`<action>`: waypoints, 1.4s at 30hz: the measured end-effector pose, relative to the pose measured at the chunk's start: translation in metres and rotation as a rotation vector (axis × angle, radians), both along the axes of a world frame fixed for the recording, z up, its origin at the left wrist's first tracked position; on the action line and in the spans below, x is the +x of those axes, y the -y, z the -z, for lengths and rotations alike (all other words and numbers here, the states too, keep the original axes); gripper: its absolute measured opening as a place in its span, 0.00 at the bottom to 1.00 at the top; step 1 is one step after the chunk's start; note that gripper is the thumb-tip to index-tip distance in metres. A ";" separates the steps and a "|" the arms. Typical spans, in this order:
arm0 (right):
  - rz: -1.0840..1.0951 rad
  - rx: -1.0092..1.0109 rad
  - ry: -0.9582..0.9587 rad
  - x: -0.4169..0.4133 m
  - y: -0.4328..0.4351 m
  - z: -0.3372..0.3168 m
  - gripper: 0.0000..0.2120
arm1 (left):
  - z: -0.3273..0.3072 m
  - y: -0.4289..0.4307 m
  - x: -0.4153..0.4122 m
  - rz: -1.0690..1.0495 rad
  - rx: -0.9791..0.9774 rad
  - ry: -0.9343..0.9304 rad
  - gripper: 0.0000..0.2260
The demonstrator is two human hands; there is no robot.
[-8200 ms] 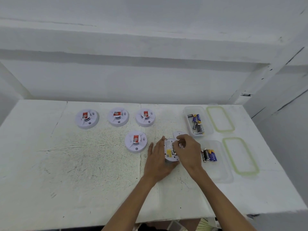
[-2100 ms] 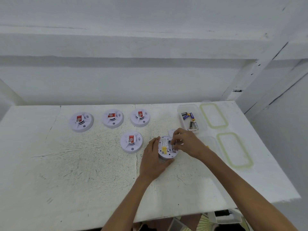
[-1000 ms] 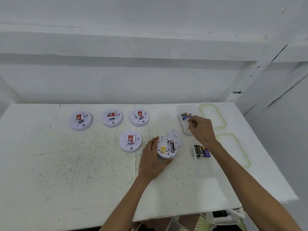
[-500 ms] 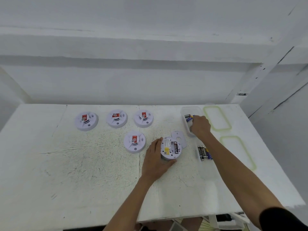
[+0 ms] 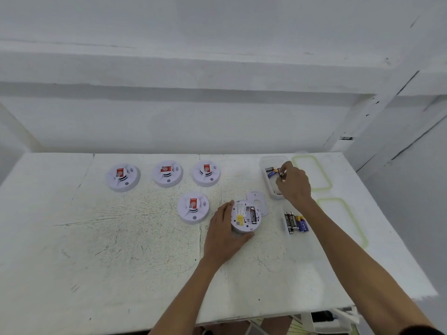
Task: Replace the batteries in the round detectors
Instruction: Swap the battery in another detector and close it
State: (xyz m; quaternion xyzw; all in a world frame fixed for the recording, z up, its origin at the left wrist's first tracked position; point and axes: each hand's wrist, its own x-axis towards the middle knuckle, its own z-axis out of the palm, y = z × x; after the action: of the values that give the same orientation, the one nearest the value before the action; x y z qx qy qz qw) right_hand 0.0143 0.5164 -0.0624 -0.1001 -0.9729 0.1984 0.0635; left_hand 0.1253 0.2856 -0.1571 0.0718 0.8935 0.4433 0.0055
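The open detector (image 5: 244,220) lies on its back on the table (image 5: 121,250), right in front of the person. The left hand (image 5: 223,235) wraps around its left and near side and holds it in place. The right hand (image 5: 295,184) reaches over the far box (image 5: 264,165). Its fingertips pinch a small battery (image 5: 281,173). I think it is a battery, but it is tiny and partly hidden.

What could go wrong? The small battery is held only by fingertips, so it could slip and roll off across the table. It could also go in the wrong way round, and then the detector would not work. There is another row of batteries (image 5: 295,222) near the right arm. Old ones and new ones could get mixed up if the person picks from the wrong pile. The arm could bump that row too. The loose cover (image 5: 257,200) lies just behind the open detector, and a quick move could knock it away.

The open detector points its back up at the ceiling. Its slot runs from the near side to the far side, leaning a little. One battery in the slot (image 5: 252,214) lies flat along that same line. The empty space is beside it, so the next battery should lie the same way.
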 end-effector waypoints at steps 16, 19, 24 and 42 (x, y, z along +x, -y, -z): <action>-0.405 -0.074 -0.084 0.090 0.058 0.017 0.06 | -0.001 -0.001 0.002 -0.005 0.041 -0.015 0.49; -0.448 -0.027 -0.047 0.100 0.060 0.022 0.11 | 0.000 -0.002 0.002 -0.013 0.030 -0.032 0.48; -0.555 0.001 0.029 0.109 0.056 0.021 0.18 | 0.002 -0.002 0.002 -0.013 0.015 -0.065 0.46; -0.111 -0.617 0.302 0.090 0.056 0.018 0.25 | 0.000 -0.001 0.000 -0.015 0.097 -0.039 0.44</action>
State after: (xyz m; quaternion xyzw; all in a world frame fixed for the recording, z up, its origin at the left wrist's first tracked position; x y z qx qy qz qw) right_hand 0.1042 0.4601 -0.0807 -0.0899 -0.8694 0.4695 -0.1253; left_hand 0.1254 0.2864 -0.1566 0.0739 0.8715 0.4845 -0.0185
